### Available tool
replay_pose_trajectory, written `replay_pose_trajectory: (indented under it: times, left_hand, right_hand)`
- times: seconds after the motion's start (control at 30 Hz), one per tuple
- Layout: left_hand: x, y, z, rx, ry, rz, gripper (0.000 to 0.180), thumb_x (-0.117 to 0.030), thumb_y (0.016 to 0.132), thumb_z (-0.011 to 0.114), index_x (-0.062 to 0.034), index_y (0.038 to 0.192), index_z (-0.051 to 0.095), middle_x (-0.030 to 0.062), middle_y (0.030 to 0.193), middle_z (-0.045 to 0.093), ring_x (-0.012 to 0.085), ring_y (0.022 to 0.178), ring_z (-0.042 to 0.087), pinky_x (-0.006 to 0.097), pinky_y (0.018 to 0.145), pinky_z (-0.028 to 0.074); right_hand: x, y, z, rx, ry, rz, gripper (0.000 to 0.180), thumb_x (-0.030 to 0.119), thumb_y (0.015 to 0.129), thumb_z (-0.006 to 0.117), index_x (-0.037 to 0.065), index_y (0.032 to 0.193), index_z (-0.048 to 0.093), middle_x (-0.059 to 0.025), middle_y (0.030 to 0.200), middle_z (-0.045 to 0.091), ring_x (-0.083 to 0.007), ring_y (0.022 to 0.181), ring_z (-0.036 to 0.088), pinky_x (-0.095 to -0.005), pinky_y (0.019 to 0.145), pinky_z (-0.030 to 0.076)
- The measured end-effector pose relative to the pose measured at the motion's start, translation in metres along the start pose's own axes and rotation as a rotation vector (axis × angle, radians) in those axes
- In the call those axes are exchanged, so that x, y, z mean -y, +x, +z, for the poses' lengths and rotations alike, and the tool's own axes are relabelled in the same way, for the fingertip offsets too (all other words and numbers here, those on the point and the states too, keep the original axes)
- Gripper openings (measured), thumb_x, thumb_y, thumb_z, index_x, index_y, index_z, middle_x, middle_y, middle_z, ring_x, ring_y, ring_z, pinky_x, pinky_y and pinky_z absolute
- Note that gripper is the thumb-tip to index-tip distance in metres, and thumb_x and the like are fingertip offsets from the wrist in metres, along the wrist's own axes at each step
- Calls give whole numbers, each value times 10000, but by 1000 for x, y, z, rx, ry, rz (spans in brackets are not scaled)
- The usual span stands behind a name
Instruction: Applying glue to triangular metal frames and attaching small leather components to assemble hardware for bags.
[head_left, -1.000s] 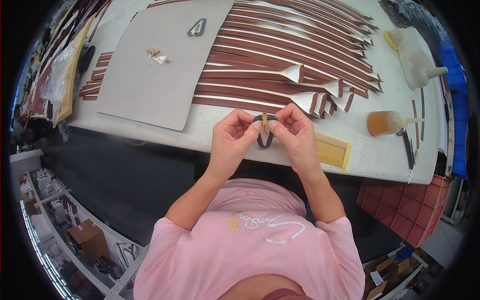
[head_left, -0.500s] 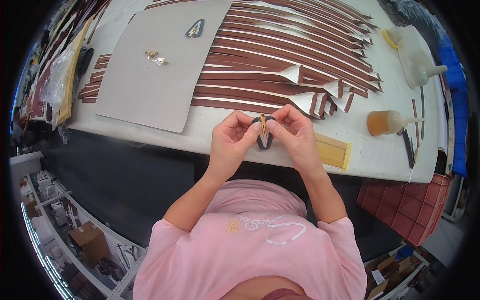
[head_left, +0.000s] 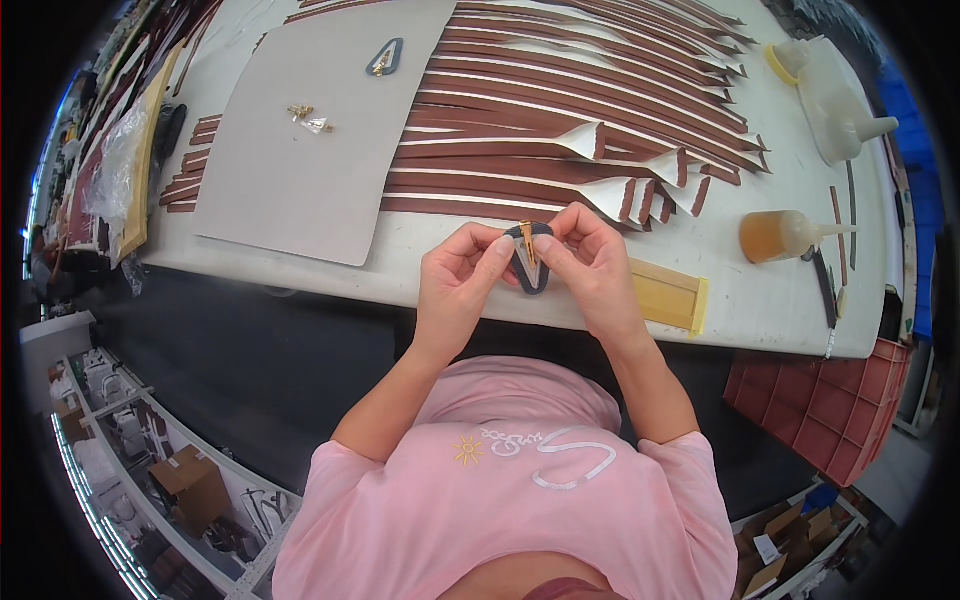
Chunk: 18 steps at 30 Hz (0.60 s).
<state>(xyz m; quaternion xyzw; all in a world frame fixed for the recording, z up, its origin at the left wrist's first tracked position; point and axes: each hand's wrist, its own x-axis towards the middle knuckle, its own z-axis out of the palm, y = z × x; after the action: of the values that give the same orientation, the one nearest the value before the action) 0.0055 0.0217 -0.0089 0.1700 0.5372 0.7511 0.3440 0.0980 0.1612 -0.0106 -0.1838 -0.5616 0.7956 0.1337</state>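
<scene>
At the table's near edge I hold a dark triangular ring with a gold metal clip [head_left: 529, 258] at its top. My left hand [head_left: 462, 278] pinches its left side between thumb and fingers. On the other side, the thumb and fingertips of my right hand [head_left: 590, 262] press close to the clip. The ring's point hangs toward me. A similar dark triangular ring with gold hardware [head_left: 384, 58] lies on the grey board [head_left: 290, 190]. Some small gold metal pieces [head_left: 301, 111] and a clear-wrapped piece [head_left: 317, 125] lie on that board too.
Many brown strips [head_left: 490, 190] with white flared ends spread behind my hands. To the right are a yellow wooden piece [head_left: 665, 298], an amber-filled bottle [head_left: 775, 237], a large white bottle [head_left: 835, 105] and thin tools [head_left: 826, 288]. A red crate [head_left: 820, 405] stands beyond the table's right edge.
The ring has turned slightly in my fingers, and its triangular opening shows wider. Both hands keep their pinch on it. The whole view has shifted a little.
</scene>
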Motion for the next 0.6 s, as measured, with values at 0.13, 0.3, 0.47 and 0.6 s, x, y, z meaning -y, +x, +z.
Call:
replay_pose_trajectory:
  times: [0.13, 0.3, 0.47, 0.6]
  left_hand:
    - [2, 1, -1, -5, 16, -1, 72, -70, 939, 633, -3, 949, 607, 43, 911, 663, 66, 786, 598, 222, 701, 500]
    - [3, 2, 1, -52, -6, 27, 73, -71, 938, 633, -5, 953, 605, 43, 902, 663, 71, 793, 602, 229, 712, 504]
    - [0, -1, 2, -30, -28, 24, 73, -71, 939, 629, -5, 959, 606, 49, 910, 663, 76, 798, 605, 243, 740, 517]
    - [-20, 3, 6, -11, -78, -85, 95, -71, 917, 648, -4, 970, 606, 39, 918, 651, 79, 805, 608, 244, 750, 520]
  right_hand:
    - [0, 0, 4, -33, 20, 20, 125, 92, 922, 654, 28, 934, 548, 0, 885, 573, -24, 796, 531, -188, 706, 470]
    - [3, -2, 5, -43, 8, -26, 133, 88, 923, 650, 19, 928, 537, -3, 881, 574, -24, 778, 542, -189, 670, 478]
    - [4, -1, -1, 37, 22, 70, 126, 65, 909, 648, 40, 949, 532, 6, 913, 566, -49, 834, 534, -226, 756, 467]
    - [16, -2, -2, 41, 28, 99, 127, 51, 881, 662, 26, 925, 546, 6, 883, 575, -57, 797, 552, -227, 738, 476]
